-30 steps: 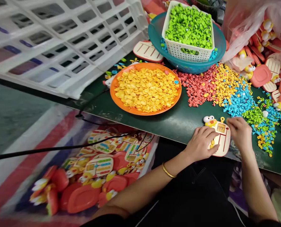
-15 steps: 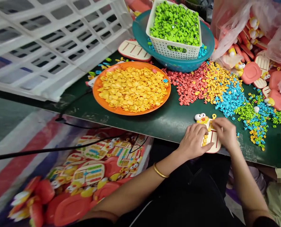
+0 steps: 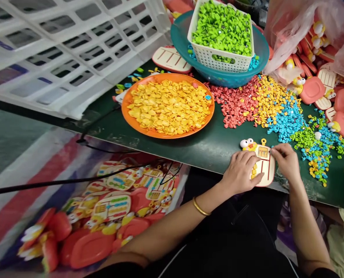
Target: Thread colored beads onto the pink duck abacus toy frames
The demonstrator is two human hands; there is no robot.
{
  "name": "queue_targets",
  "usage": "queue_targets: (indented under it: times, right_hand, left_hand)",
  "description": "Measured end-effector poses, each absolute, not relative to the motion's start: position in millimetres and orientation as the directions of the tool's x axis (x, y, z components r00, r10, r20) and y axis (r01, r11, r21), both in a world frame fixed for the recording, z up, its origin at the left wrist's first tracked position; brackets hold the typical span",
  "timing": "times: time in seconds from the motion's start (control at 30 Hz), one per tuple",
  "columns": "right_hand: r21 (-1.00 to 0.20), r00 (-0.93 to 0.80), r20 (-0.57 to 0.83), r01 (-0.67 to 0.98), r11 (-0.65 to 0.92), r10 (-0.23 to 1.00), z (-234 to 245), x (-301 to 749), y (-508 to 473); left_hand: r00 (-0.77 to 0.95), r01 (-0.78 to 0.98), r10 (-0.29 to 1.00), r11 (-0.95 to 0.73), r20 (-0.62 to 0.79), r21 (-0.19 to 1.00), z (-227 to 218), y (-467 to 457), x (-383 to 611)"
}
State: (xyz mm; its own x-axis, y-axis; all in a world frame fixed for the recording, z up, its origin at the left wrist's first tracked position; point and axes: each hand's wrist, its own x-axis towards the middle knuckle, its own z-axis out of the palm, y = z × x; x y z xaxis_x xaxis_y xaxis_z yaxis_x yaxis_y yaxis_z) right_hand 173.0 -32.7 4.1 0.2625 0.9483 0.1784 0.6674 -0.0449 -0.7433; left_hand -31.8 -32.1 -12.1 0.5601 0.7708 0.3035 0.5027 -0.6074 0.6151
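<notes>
A cream duck-shaped toy abacus (image 3: 263, 164) lies at the near edge of the dark green table (image 3: 218, 148). My left hand (image 3: 241, 172) rests on its left side, fingers curled over a row of yellow beads. My right hand (image 3: 286, 160) pinches at the toy's right edge, fingertips together on something too small to make out. Loose piles of red beads (image 3: 235, 102), yellow beads (image 3: 272, 96), blue beads (image 3: 286, 121) and green beads (image 3: 303, 137) spread just beyond the hands.
An orange plate (image 3: 140, 125) of yellow pieces sits left of the toy. A white basket (image 3: 221, 61) of green pieces stands in a teal bowl (image 3: 238, 79). A white crate (image 3: 64, 50) is at left. Finished toys (image 3: 116, 208) fill a bag below; pink parts (image 3: 312, 90) lie right.
My right hand has shifted from over the toy's middle to its right edge. The view has swung slightly, and my left hand stays on the toy.
</notes>
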Motion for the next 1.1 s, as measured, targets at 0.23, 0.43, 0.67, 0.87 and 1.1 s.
queue_targets:
  times: [0.23, 0.43, 0.67, 0.87, 1.1]
  right_hand:
    - [-0.681, 0.294, 0.256, 0.731, -0.044, 0.921, 1, 149, -49]
    - [-0.698, 0.114, 0.265, 0.708, 0.109, 0.958, 3, 145, -62]
    - [-0.627, 0.045, 0.166, 0.776, 0.071, 0.985, 3, 194, -27]
    - [-0.778, 0.217, 0.135, 0.628, -0.033, 0.967, 5, 188, -39]
    - [-0.650, 0.121, 0.291, 0.753, 0.103, 0.949, -3, 149, -67]
  left_hand:
    - [0.550, 0.539, 0.777, -0.610, 0.306, 0.580, -13, -33, -30]
    - [0.571, 0.539, 0.774, -0.603, 0.271, 0.588, -11, -31, -30]
    - [0.698, 0.444, 0.666, -0.690, 0.262, 0.572, -3, -28, -30]
    - [0.692, 0.349, 0.617, -0.740, 0.374, 0.576, -8, -30, -27]
    - [0.645, 0.402, 0.692, -0.668, 0.323, 0.627, -15, -25, -29]
